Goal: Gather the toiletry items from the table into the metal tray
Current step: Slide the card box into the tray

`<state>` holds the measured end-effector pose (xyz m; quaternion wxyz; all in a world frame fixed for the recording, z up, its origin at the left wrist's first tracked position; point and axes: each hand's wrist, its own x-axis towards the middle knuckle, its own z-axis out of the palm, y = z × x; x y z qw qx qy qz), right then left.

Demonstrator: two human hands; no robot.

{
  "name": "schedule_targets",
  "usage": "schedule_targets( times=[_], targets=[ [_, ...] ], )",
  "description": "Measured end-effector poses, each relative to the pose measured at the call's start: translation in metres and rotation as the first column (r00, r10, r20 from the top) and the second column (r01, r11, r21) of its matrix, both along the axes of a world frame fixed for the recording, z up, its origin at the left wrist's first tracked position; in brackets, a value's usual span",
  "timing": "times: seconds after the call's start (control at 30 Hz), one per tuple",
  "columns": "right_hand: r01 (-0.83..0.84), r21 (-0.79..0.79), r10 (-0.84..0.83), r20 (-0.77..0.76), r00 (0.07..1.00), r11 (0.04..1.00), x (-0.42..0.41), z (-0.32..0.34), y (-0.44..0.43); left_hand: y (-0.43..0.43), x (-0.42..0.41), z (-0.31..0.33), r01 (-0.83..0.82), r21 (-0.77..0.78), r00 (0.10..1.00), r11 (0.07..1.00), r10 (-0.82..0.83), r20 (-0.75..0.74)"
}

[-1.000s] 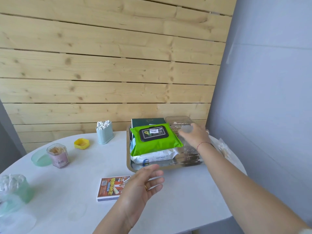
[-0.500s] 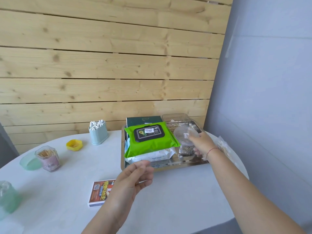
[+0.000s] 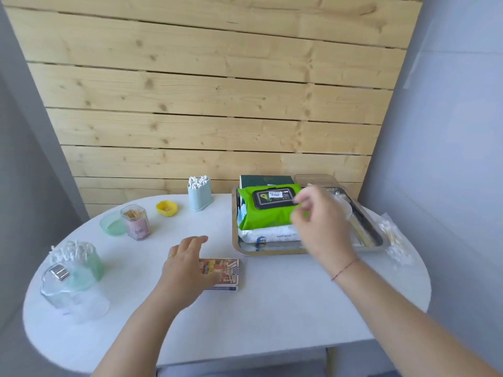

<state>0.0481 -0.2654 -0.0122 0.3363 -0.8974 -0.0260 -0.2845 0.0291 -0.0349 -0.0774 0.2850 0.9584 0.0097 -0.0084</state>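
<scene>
- white table [image 3: 272,322] is set against a plank wall [image 3: 217,104]. why is the metal tray [image 3: 272,252] kept just beyond the right fingers?
- so it can be filled easily; a wipes pack [image 3: 261,219] is already stacked inside. the small box [image 3: 227,273] is half covered by the left hand [image 3: 185,268], fingers [image 3: 194,242] straight and close together, probably for pickup. the right hand [image 3: 321,229] is blurred, so its grip cannot be told.

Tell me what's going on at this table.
A person is filling a metal tray with toiletries. The left hand rests on a printed box on the table. The right hand, blurred, is over the tray by the green wipes pack; its grip is unclear. A swab holder, toothpick jar and yellow lid are on the table outside the tray.
</scene>
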Motion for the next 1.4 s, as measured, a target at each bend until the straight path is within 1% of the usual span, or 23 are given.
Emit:
schedule_targets(
  times=[0.03, 0.07, 0.1, 0.13, 0.17, 0.2, 0.23, 0.3, 0.37, 0.43, 0.47, 0.53, 0.57, 0.6, 0.63, 0.7, 0.77, 0.93, 1.07, 1.13, 1.23, 1.33, 1.4],
  targets=[
    [-0.118, -0.014, 0.115, -0.131, 0.985, 0.993, -0.011, -0.007, 0.021, 0.005, -0.001, -0.002, 0.016, 0.058, 0.997, 0.998, -0.012, -0.076],
    [-0.209, 0.004, 0.201, -0.303, 0.932, 0.978, -0.019, -0.018, 0.039, 0.009, -0.003, -0.002, 0.028, 0.078, 0.989, 0.997, -0.016, -0.144],
    [-0.272, 0.033, 0.255, -0.470, 0.845, 0.962, -0.025, -0.028, 0.052, 0.010, -0.003, -0.003, 0.037, 0.077, 0.982, 0.996, -0.022, -0.187],
    [-0.308, 0.058, 0.282, -0.587, 0.759, 0.950, -0.028, -0.041, 0.064, 0.013, -0.004, -0.004, 0.047, 0.075, 0.978, 0.996, -0.030, -0.207],
    [-0.317, 0.083, 0.292, -0.651, 0.701, 0.945, -0.027, -0.052, 0.071, 0.013, -0.004, -0.005, 0.057, 0.077, 0.978, 0.995, -0.040, -0.206],
    [-0.296, 0.117, 0.293, -0.683, 0.669, 0.948, -0.025, -0.062, 0.076, 0.014, -0.004, -0.006, 0.058, 0.071, 0.979, 0.996, -0.043, -0.198],
    [-0.256, 0.167, 0.299, -0.688, 0.661, 0.952, -0.024, -0.066, 0.080, 0.014, -0.005, -0.008, 0.056, 0.059, 0.983, 0.997, -0.045, -0.180],
    [-0.146, 0.362, 0.367, -0.675, 0.641, 0.921, -0.021, -0.070, 0.083, 0.014, -0.005, -0.011, 0.050, 0.024, 0.990, 0.998, -0.047, -0.132],
    [-0.024, 0.543, 0.451, -0.671, 0.588, 0.839, -0.019, -0.071, 0.081, 0.015, -0.006, -0.015, 0.060, -0.011, 0.995, 0.998, -0.061, -0.084],
    [0.058, 0.646, 0.521, -0.662, 0.539, 0.761, -0.020, -0.072, 0.077, 0.014, -0.008, -0.014, 0.096, -0.011, 0.995, 0.995, -0.097, -0.015],
    [0.084, 0.689, 0.551, -0.641, 0.534, 0.720, -0.021, -0.073, 0.073, 0.012, -0.009, -0.013, 0.114, -0.005, 0.993, 0.993, -0.114, 0.040],
    [0.067, 0.729, 0.580, -0.593, 0.558, 0.681, -0.020, -0.068, 0.063, 0.004, -0.013, -0.010, 0.128, 0.011, 0.971, 0.992, -0.127, 0.203],
    [0.023, 0.722, 0.572, -0.566, 0.594, 0.691, -0.020, -0.063, 0.056, -0.001, -0.015, -0.008, 0.128, -0.002, 0.949, 0.992, -0.121, 0.291],
    [-0.029, 0.716, 0.562, -0.521, 0.643, 0.697, -0.019, -0.058, 0.048, -0.008, -0.016, -0.007, 0.130, -0.053, 0.928, 0.990, -0.102, 0.359],
    [-0.079, 0.694, 0.541, -0.479, 0.691, 0.716, -0.017, -0.054, 0.038, -0.016, -0.017, -0.005, 0.137, -0.140, 0.914, 0.981, -0.071, 0.400],
    [-0.121, 0.644, 0.469, -0.402, 0.786, 0.756, -0.012, -0.044, 0.019, -0.033, -0.016, -0.002, 0.164, -0.323, 0.914, 0.932, -0.020, 0.405],
    [-0.123, 0.603, 0.397, -0.346, 0.850, 0.788, -0.005, -0.043, 0.002, -0.049, -0.013, -0.003, 0.205, -0.426, 0.931, 0.881, -0.042, 0.362],
    [-0.116, 0.539, 0.341, -0.337, 0.878, 0.834, 0.012, -0.060, -0.012, -0.077, -0.009, -0.008, 0.185, -0.493, 0.967, 0.850, -0.067, 0.247],
    [-0.082, 0.367, 0.235, -0.395, 0.888, 0.927, 0.021, -0.066, -0.014, -0.080, -0.004, -0.014, 0.161, -0.463, 0.977, 0.872, -0.075, 0.199],
    [-0.059, 0.282, 0.178, -0.420, 0.890, 0.958, 0.023, -0.066, -0.012, -0.079, 0.000, -0.019, 0.110, -0.399, 0.984, 0.910, -0.042, 0.176],
    [-0.041, 0.249, 0.150, -0.438, 0.887, 0.968, 0.026, -0.067, -0.009, -0.078, 0.002, -0.024, 0.000, -0.262, 0.991, 0.965, 0.034, 0.127],
    [0.028, 0.232, 0.075, -0.422, 0.903, 0.972, 0.030, -0.073, -0.005, -0.082, 0.002, -0.025, -0.002, -0.182, 0.993, 0.983, 0.023, 0.112],
    [0.095, 0.170, -0.017, -0.410, 0.912, 0.981, 0.029, -0.074, 0.001, -0.085, 0.001, -0.026, -0.003, -0.120, 0.994, 0.993, 0.016, 0.109]
  ],
)
